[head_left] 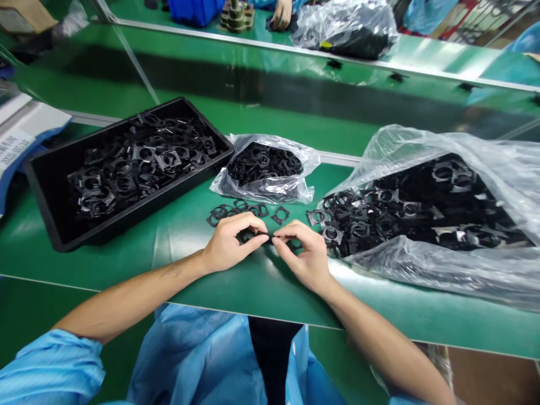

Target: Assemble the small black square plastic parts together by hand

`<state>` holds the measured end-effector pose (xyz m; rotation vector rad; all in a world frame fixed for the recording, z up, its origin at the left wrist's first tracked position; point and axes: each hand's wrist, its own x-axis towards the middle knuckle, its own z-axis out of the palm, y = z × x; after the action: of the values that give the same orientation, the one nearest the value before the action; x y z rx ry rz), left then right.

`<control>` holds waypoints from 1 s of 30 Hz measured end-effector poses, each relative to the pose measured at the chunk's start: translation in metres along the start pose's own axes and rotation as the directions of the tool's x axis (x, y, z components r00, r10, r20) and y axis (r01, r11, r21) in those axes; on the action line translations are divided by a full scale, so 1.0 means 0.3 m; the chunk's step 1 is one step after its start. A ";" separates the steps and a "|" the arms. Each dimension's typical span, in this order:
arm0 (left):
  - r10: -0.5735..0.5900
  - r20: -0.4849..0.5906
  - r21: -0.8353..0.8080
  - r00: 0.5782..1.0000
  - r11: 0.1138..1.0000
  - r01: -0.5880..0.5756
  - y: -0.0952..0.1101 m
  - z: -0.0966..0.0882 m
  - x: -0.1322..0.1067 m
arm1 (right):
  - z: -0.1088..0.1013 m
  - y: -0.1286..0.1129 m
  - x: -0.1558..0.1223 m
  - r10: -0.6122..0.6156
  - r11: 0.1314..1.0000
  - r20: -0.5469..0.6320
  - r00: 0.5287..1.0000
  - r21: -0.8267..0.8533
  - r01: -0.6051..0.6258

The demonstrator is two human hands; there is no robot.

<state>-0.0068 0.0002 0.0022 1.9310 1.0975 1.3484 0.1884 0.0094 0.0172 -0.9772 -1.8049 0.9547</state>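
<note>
My left hand [233,241] and my right hand [304,251] meet over the green table, fingertips pinched on a small black plastic part [271,239]. Its shape is mostly hidden by my fingers. Just beyond my left hand lie several loose black rings [219,212]. A single square black frame with a round hole [280,215] rests between the rings and a spread of similar frames [333,234]. Those frames spill from the mouth of a large clear plastic bag [396,264] at the right. A smaller clear bag [310,163] full of black rings [265,160] sits behind my hands.
At the left stands a black tray [126,216] heaped with black frames [169,159]. A metal rail [337,159] runs behind the bags. Across the far bench are a blue bin [196,11], another person's hand [282,14] and a stuffed clear bag [346,25].
</note>
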 end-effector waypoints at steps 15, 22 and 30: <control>0.124 0.006 0.077 0.992 0.989 -0.124 -0.017 -0.021 0.006 | -0.010 0.014 0.038 0.435 0.773 0.067 0.898 0.484 -0.411; 0.145 0.024 0.091 0.989 0.985 -0.147 -0.022 -0.021 0.003 | -0.010 0.010 0.038 0.449 0.759 0.064 0.891 0.499 -0.418; 0.177 0.047 0.071 0.983 0.981 -0.180 -0.021 -0.018 0.004 | -0.007 0.012 0.041 0.493 0.699 0.081 0.866 0.556 -0.449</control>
<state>-0.0137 0.0043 -0.0002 2.1458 0.9875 1.3716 0.1871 0.0223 0.0186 -1.0821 -1.0897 1.6344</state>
